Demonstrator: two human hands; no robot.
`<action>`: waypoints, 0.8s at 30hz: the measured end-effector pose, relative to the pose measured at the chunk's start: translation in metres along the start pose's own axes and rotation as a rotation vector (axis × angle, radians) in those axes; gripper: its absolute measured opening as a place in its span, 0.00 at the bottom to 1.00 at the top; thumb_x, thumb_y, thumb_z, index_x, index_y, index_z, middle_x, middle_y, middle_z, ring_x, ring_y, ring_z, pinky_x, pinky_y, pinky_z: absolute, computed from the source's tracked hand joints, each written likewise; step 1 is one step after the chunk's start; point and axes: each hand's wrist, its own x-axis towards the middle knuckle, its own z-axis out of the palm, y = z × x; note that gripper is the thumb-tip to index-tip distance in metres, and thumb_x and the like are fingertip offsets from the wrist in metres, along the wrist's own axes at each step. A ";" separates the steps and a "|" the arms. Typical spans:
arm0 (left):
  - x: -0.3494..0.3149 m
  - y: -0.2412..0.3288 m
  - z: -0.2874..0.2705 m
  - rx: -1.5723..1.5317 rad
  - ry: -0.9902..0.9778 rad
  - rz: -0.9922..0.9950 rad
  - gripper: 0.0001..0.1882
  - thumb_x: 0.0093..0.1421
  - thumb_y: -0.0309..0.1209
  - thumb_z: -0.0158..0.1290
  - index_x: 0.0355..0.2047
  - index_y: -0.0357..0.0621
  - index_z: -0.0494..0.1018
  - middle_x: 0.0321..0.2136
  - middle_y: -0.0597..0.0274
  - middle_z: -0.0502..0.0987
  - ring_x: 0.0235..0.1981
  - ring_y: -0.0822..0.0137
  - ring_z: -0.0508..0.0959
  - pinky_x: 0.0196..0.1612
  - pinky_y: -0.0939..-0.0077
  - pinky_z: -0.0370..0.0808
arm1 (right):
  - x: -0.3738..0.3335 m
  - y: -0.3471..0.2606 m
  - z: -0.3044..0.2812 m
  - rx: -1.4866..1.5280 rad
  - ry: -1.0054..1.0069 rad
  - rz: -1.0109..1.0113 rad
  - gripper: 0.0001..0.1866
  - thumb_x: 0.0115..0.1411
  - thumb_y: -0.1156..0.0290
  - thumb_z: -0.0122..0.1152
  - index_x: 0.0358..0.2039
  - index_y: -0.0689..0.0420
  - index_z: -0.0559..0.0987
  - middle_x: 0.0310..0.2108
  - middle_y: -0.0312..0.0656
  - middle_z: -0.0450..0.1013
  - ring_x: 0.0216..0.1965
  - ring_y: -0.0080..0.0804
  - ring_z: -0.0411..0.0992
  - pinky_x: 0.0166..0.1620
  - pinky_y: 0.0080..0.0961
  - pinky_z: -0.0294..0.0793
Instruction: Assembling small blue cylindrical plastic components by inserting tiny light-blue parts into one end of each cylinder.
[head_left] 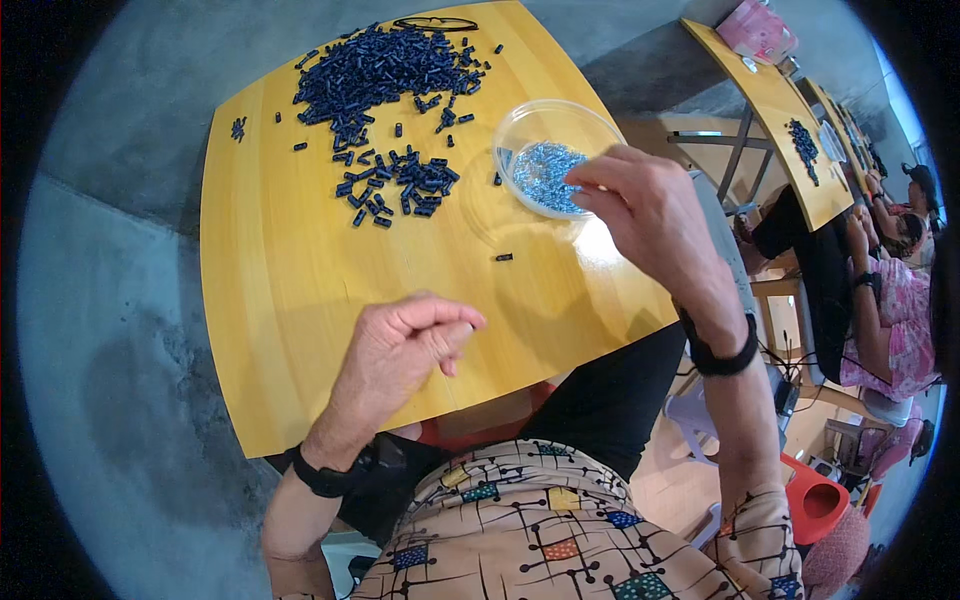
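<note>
My left hand (405, 345) is closed in a pinch above the table's near edge. A tiny dark end shows at its thumb and forefinger; the rest of that piece is hidden. Over the right rim of a round clear plastic tub (508, 190), my right hand (640, 205) has its thumb and fingertips drawn together. What it holds, if anything, cannot be made out. Many small shiny silver-blue metal pieces (545, 178) lie in the tub. A single small black cylindrical part (504, 257) lies between my hands on the yellow table (300, 300).
A large heap of black cylindrical parts (380, 80) covers the far left, with a smaller pile (405, 185) nearer me. Eyeglasses (436, 23) lie at the far edge. To the right, people sit along another table (775, 130). A red stool (815, 500) stands low right.
</note>
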 end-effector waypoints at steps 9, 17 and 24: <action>-0.008 -0.024 0.000 -0.748 -0.066 -0.121 0.10 0.57 0.34 0.51 0.34 0.39 0.71 0.25 0.65 0.71 0.24 0.77 0.69 0.25 0.88 0.66 | 0.039 0.033 0.056 -0.331 -0.348 0.018 0.08 0.41 0.73 0.57 0.26 0.56 0.79 0.21 0.44 0.73 0.25 0.42 0.72 0.31 0.33 0.70; 0.002 -0.038 -0.013 -0.919 -0.060 -0.134 0.11 0.58 0.33 0.50 0.38 0.40 0.69 0.29 0.64 0.71 0.25 0.78 0.68 0.27 0.88 0.67 | 0.044 0.049 0.062 -0.159 -0.322 0.041 0.10 0.40 0.75 0.58 0.27 0.59 0.78 0.21 0.43 0.74 0.24 0.34 0.73 0.30 0.25 0.71; 0.007 -0.041 -0.019 -1.018 -0.050 -0.113 0.10 0.58 0.33 0.50 0.37 0.42 0.70 0.30 0.66 0.72 0.28 0.79 0.72 0.32 0.89 0.72 | 0.042 0.044 0.049 -0.035 -0.216 0.048 0.08 0.46 0.73 0.57 0.28 0.58 0.79 0.25 0.48 0.74 0.26 0.37 0.74 0.32 0.27 0.72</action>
